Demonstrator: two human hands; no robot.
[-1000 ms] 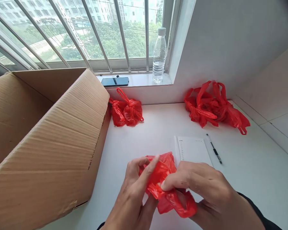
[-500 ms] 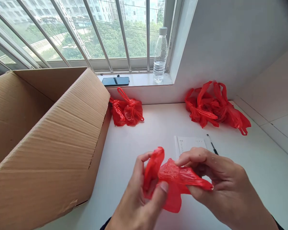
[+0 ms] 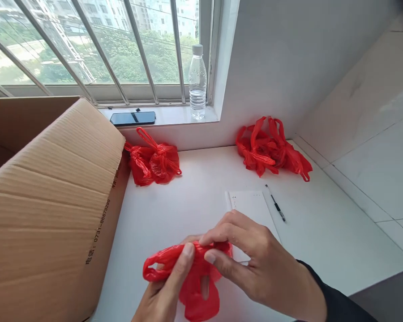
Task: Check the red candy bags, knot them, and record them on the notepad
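Observation:
A thin red plastic bag (image 3: 201,304) hangs between my two hands above the white table's near part. Closed on its bunched left side is my left hand (image 3: 171,279), thumb pressed on top, with a looped handle sticking out to the left. My right hand (image 3: 245,255) pinches the bag's upper right edge between thumb and fingers. Under my right hand lies a white notepad (image 3: 250,201) with small handwriting, partly covered. A black pen (image 3: 275,203) rests just right of it.
A large open cardboard box (image 3: 63,210) fills the left side. Knotted red bags (image 3: 154,163) sit beside it. A heap of loose red bags (image 3: 272,150) lies by the back wall. On the windowsill are a phone (image 3: 133,118) and a water bottle (image 3: 198,85).
Both hands have moved left in view and closer together, the bag now gathered between them. My right hand has shifted its pinch to the upper edge. The view has turned right.

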